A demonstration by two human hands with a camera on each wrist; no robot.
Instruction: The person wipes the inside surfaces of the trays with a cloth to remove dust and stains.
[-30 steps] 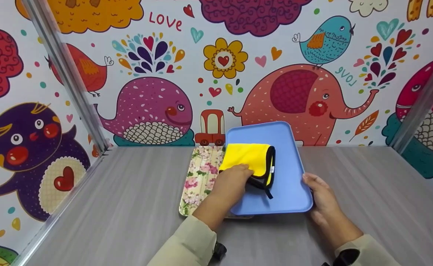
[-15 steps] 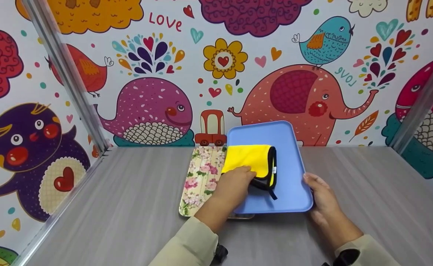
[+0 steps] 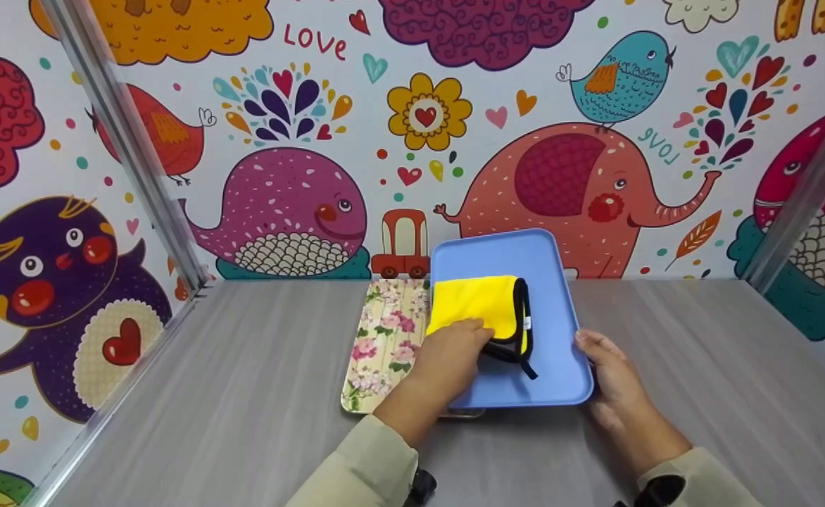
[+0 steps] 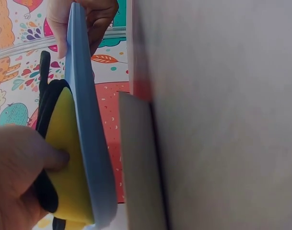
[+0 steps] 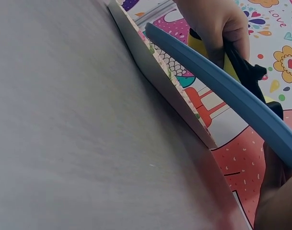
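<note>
A folded yellow cloth (image 3: 479,303) with black edging and a black loop lies against the blue tray (image 3: 553,296). My left hand (image 3: 451,355) pinches the cloth near its lower left corner; the left wrist view shows the thumb pressed into the yellow fabric (image 4: 71,191). At the tray's right edge my right hand (image 3: 616,380) grips the rim, thumb on top and fingers underneath. Both wrist views show the tray raised off the table. Beneath its left part is a flower-patterned tray (image 3: 377,352), partly covered from above by the blue one.
The grey table (image 3: 243,394) spreads out on both sides of the trays. A cartoon-printed wall (image 3: 279,105) stands behind it, with metal posts (image 3: 127,134) at the corners.
My left hand and the cloth have shifted slightly to the right across the blue tray. The right hand keeps its grip on the rim, and the flowered tray stays put.
</note>
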